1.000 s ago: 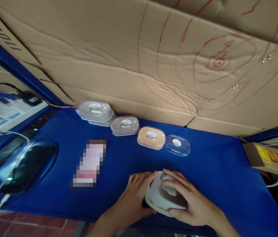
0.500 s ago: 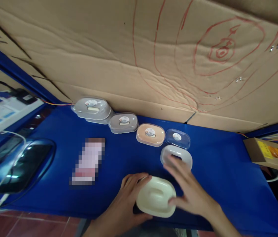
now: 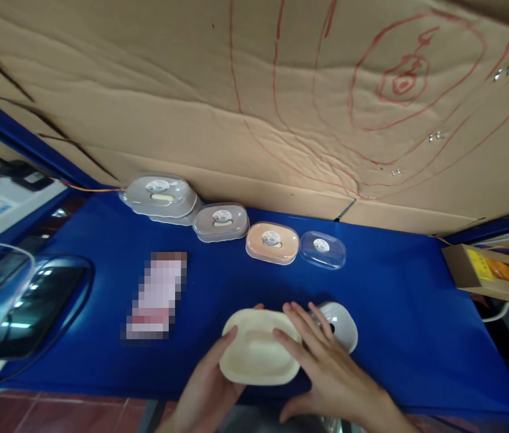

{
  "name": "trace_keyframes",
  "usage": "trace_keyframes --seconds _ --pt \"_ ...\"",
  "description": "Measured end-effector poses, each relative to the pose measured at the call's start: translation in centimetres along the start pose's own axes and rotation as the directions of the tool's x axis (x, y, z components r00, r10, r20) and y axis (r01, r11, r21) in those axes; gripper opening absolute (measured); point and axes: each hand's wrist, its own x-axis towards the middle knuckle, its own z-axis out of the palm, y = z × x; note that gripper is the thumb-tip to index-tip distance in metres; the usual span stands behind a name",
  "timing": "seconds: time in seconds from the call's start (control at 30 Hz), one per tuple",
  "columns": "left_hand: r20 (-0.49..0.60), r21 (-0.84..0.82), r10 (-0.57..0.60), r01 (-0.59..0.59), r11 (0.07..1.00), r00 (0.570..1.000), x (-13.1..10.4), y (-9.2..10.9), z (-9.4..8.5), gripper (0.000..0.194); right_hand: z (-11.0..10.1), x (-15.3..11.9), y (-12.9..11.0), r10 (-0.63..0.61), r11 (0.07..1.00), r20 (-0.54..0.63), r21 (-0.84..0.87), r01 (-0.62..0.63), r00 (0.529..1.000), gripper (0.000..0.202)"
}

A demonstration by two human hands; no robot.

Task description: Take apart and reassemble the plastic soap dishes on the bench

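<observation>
A cream oval dish (image 3: 261, 355) is held near the table's front edge by my left hand (image 3: 212, 376), whose thumb lies on its left rim and whose fingers go beneath it. My right hand (image 3: 322, 361) has its fingers spread over the dish's right side, touching or very near the rim. Partly behind that hand, a white oval piece with a dark hole (image 3: 342, 328) rests on the blue table. Further back lie a clear lid with a round label (image 3: 324, 249) and a peach-coloured box under a clear lid (image 3: 271, 243).
Grey lidded boxes (image 3: 222, 222) and a stack of them (image 3: 162, 196) stand along the cardboard wall (image 3: 168, 90). A blurred-out phone (image 3: 155, 294) and a cabled tablet (image 3: 38, 310) lie left; a cardboard box (image 3: 484, 273) stands right.
The cream dish has shifted slightly left and is more tilted, with my left thumb now on its rim. The white piece has come nearer, to the right of the dish. My right hand has moved down and left.
</observation>
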Motion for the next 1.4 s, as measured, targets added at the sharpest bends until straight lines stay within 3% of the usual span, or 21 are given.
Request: trace_keyframes --seconds 0.13,0.2,0.27,0.37,0.47,0.53,0.67,0.77,0.83,0.9,0.97,1.03,1.1,1.17,1.23,1.33,1.4 --pt "-0.127 -0.028 0.136 -0.141 0.990 0.983 -0.5 2.6 0.0 0.067 -2.1 -3.0 2.6 0.221 0.975 0.057 -0.042 -0.219 0.974 0.114" --pt "-0.149 -0.026 0.140 -0.145 0.989 0.979 -0.3 3.1 0.0 0.067 -2.5 -4.1 4.2 0.298 0.953 0.053 -0.071 -0.294 0.953 0.106" --pt "-0.150 -0.027 0.102 -0.107 0.994 0.983 0.1 3.0 0.2 0.066 -2.5 -4.4 5.5 0.350 0.931 0.000 -0.115 -0.348 0.937 0.095" --pt "-0.147 -0.028 0.076 -0.081 0.996 0.986 0.8 1.7 1.0 0.064 -2.0 -3.0 6.0 0.412 0.889 -0.181 -0.136 -0.438 0.893 0.079" --pt "-0.093 -0.019 0.113 -0.115 0.993 0.989 1.7 -0.2 2.1 0.064 -1.2 -0.4 4.1 0.464 0.877 -0.343 0.051 -0.477 0.817 0.072" --pt "0.000 -0.022 0.125 -0.125 0.992 0.992 2.2 -1.4 2.7 0.066 -0.3 1.6 1.6 0.470 0.882 -0.390 0.203 -0.424 0.792 0.070" --pt "0.137 -0.036 0.132 -0.129 0.991 0.982 2.9 -2.7 3.2 0.080 1.7 4.6 -3.4 0.449 0.893 -0.370 0.164 -0.419 0.813 0.087" --pt "0.148 0.040 0.191 -0.199 0.979 0.970 2.9 -2.4 3.2 0.084 1.9 5.0 -4.3 0.433 0.901 -0.330 0.134 -0.412 0.839 0.097" --pt "0.106 0.091 0.217 -0.227 0.970 0.970 2.8 -1.8 3.3 0.089 1.0 4.7 -3.0 0.359 0.932 -0.268 0.157 -0.327 0.894 0.093" --pt "0.046 0.085 0.215 -0.218 0.972 0.976 2.7 -1.0 3.4 0.090 -0.3 4.2 0.0 0.284 0.952 -0.237 0.190 -0.242 0.929 0.081" --pt "0.000 0.051 0.223 -0.223 0.973 0.975 2.5 -0.3 3.6 0.085 -1.4 4.0 4.0 0.391 0.920 -0.337 0.144 -0.364 0.856 0.068" --pt "-0.029 0.030 0.241 -0.240 0.970 0.970 2.2 0.2 3.5 0.080 -1.9 3.7 8.3 0.456 0.872 -0.394 0.021 -0.488 0.798 0.070" --pt "-0.051 0.022 0.238 -0.237 0.971 0.970 1.9 0.4 3.2 0.075 -1.9 3.2 11.7 0.428 0.871 -0.361 -0.080 -0.484 0.829 0.072" --pt "-0.066 0.023 0.198 -0.197 0.980 0.978 1.8 0.3 2.8 0.072 -1.6 2.6 13.3 0.420 0.871 -0.359 -0.097 -0.481 0.833 0.064" --pt "-0.059 0.036 0.159 -0.157 0.987 0.985 1.7 0.1 2.2 0.071 -1.2 1.8 12.9 0.435 0.870 -0.386 -0.054 -0.491 0.813 0.057" --pt "-0.002 0.069 0.122 -0.122 0.990 0.993 2.1 -0.4 1.6 0.072 -0.6 1.0 9.4 0.485 0.874 -0.402 0.182 -0.452 0.776 0.052" --pt "0.055 0.101 0.112 -0.117 0.988 0.992 2.5 -0.7 1.6 0.073 -0.1 0.8 6.2 0.479 0.864 -0.353 0.352 -0.361 0.803 0.050"
